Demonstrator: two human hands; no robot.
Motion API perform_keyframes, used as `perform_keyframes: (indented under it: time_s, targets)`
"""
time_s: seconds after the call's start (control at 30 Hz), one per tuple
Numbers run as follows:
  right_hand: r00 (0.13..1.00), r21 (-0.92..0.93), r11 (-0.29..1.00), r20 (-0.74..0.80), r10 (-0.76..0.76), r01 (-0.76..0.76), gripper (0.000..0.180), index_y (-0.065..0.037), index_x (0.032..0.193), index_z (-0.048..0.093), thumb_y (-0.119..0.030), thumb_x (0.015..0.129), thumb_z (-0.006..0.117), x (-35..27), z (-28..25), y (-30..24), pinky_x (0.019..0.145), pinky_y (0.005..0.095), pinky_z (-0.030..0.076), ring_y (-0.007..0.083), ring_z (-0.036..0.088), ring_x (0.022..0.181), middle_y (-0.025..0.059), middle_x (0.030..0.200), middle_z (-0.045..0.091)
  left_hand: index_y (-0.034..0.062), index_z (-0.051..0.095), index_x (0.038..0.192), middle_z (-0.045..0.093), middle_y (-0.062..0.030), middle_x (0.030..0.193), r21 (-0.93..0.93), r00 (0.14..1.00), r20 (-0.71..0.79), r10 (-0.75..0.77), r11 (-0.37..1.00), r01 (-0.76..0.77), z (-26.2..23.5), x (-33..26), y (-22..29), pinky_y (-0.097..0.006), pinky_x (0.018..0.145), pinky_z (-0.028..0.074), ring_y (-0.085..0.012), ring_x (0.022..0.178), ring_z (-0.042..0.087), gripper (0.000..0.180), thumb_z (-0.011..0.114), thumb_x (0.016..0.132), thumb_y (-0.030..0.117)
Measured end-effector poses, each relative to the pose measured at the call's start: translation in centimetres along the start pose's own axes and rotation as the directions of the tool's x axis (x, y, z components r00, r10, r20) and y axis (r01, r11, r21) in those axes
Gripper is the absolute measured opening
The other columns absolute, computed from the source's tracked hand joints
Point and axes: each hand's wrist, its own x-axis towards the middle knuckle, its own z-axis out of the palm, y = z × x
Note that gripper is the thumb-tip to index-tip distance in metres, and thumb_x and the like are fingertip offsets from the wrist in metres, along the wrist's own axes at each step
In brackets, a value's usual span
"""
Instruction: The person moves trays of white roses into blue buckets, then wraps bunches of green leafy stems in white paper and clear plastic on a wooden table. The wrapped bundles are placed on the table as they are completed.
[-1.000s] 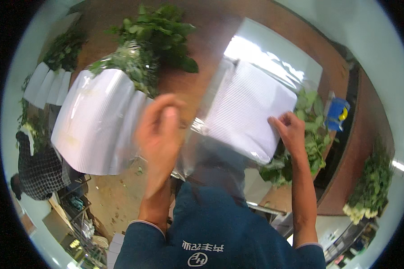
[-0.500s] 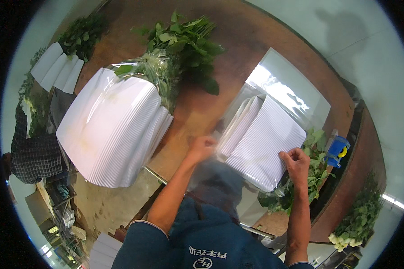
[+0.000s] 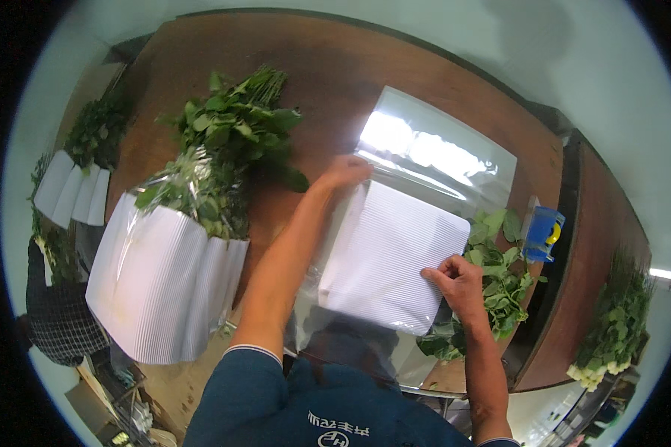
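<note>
A bundle wrapped in white corrugated paper (image 3: 395,253) lies in front of me on clear plastic film (image 3: 432,149), which spreads beyond its far side. My left hand (image 3: 348,172) is at the bundle's far left corner, fingers closed on the edge of the film. On the near right part of the paper, my right hand (image 3: 458,284) pinches with thumb and fingertips. Green leafy stems (image 3: 499,276) show beside the right hand, partly hidden beneath the bundle. What the paper encloses is hidden.
A finished-looking bouquet in white corrugated paper (image 3: 156,283) lies at the left, its leafy stems (image 3: 238,119) pointing away. A blue tape dispenser (image 3: 542,235) stands on the brown table's right edge. White flowers (image 3: 593,372) hang at the right. Another person's checked sleeve (image 3: 63,320) shows far left.
My left hand has moved away from me, from the bundle's near left corner to its far left corner. My right hand stays at the paper's near right. The whole view has shifted.
</note>
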Motion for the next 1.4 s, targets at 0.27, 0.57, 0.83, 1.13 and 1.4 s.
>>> perform_keyframes:
  time_s: [0.27,0.57,0.83,1.13,1.4]
  targets:
    - [0.999,-0.003,0.999,0.010,-0.036,0.036,0.034,-0.002,0.073,0.067,-0.024,0.076,0.092,0.1,-0.4,0.2,0.051,0.0283,0.046,0.0111,0.057,0.054,0.0043,0.061,0.063,-0.0066,0.069,0.117,0.073,-0.0138,0.092,0.052,0.996,0.089,0.025,0.998,-0.030,3.3,6.7,4.9,-0.031,0.069,0.060,-0.0200,0.076,0.071,0.044,0.083,0.084,0.019]
    - [0.993,-0.098,0.989,0.047,-0.104,0.109,0.033,-0.003,0.076,0.066,-0.027,0.080,0.089,-0.3,-1.1,-0.6,0.052,0.0347,0.049,0.0212,0.063,0.054,0.0110,0.062,0.064,-0.0056,0.076,0.103,0.076,-0.0104,0.094,0.199,0.847,0.175,0.503,0.824,-0.530,2.0,0.6,16.0,-0.029,0.079,0.055,-0.0150,0.087,0.070,0.025,0.075,0.090,0.015]
    - [0.753,-0.335,0.766,-0.198,-0.627,0.549,0.032,-0.001,0.103,0.071,-0.019,0.082,0.086,2.6,-3.9,-7.9,0.078,0.0388,0.058,0.0301,0.069,0.094,0.0133,0.100,0.072,-0.0015,0.077,0.101,0.077,-0.0113,0.092,0.407,0.772,0.154,0.617,0.672,-0.619,0.6,-14.9,16.3,-0.031,0.076,0.055,-0.0144,0.085,0.070,0.012,0.075,0.091,0.006]
    - [0.771,-0.669,0.458,0.285,-0.570,0.586,0.017,-0.002,0.096,0.070,-0.004,0.080,0.076,4.3,-7.2,-8.5,0.080,0.0425,0.056,0.0322,0.068,0.097,0.0097,0.099,0.070,0.0041,0.076,0.103,0.077,-0.0141,0.099,0.516,0.537,0.205,0.818,0.376,-0.770,0.4,-19.3,11.6,-0.037,0.079,0.058,-0.0306,0.090,0.073,0.015,0.075,0.089,0.002]
    - [0.746,-0.582,0.575,0.086,-0.660,0.575,0.028,0.001,0.106,0.069,0.002,0.078,0.064,-2.5,-1.3,-3.4,0.083,0.0413,0.056,0.0302,0.067,0.100,0.0128,0.115,0.070,-0.0002,0.060,0.134,0.063,-0.0180,0.137,0.841,0.644,0.382,0.662,0.039,-0.539,5.5,-24.5,10.0,-0.052,0.120,0.033,-0.0328,0.136,0.055,0.072,0.085,0.079,0.039]
